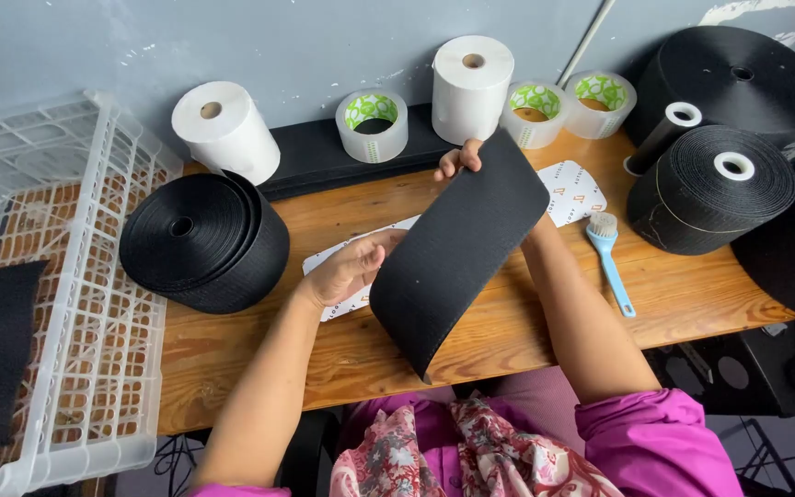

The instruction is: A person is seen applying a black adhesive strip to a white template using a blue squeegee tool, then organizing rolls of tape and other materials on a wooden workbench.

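Clearly the wide black strip (457, 253) is the biggest worry: it arches across the middle of the frame above the worktop (259, 354), stiff and springy. The right hand (460, 158) pinches its upper end, fingers closed over the edge; the left hand (351, 269) presses the lower side, though its grip is partly hidden, so I cannot tell how firmly it holds. If either loosens, I reckon the strip could flick back and knock the blue brush (611, 258) or the patterned white sheet (570, 191) beneath. The wooden surface is crowded: black rolls (206, 241) centre left and at right, white paper rolls (224, 129) and tape rings (372, 124) along the grey wall, a white crate (94, 304) at far left.
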